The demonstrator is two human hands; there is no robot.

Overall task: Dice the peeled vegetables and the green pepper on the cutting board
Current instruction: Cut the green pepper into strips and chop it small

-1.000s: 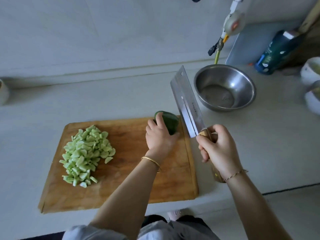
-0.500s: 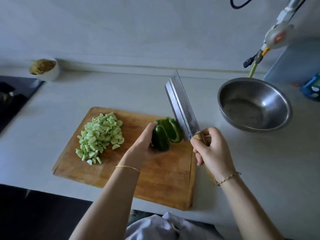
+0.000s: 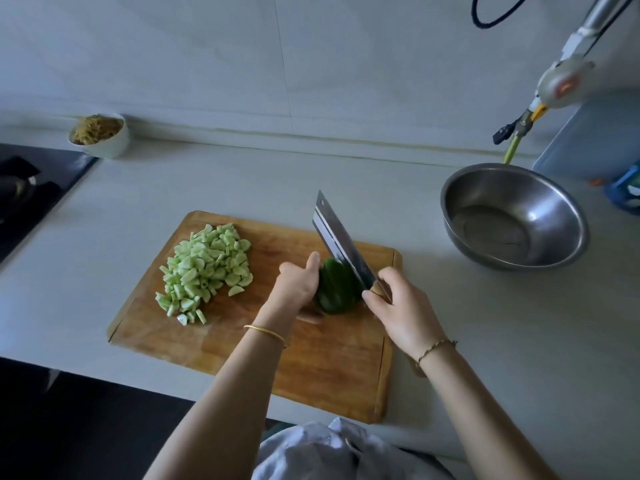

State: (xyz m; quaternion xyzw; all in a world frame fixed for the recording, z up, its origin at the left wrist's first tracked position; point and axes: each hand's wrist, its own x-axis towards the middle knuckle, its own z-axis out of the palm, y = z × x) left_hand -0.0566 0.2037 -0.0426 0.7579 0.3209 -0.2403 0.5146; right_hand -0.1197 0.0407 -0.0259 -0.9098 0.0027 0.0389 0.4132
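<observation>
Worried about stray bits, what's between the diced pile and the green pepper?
In the head view: bare board, then the left hand holding the pepper on the side facing the pile.

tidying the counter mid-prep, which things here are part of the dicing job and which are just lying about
In the job: green pepper held by the left hand; cleaver gripped by the right hand; cutting board; diced vegetables piled on it.
Lying about: steel bowl, white bowl of food, hob, blue container.
</observation>
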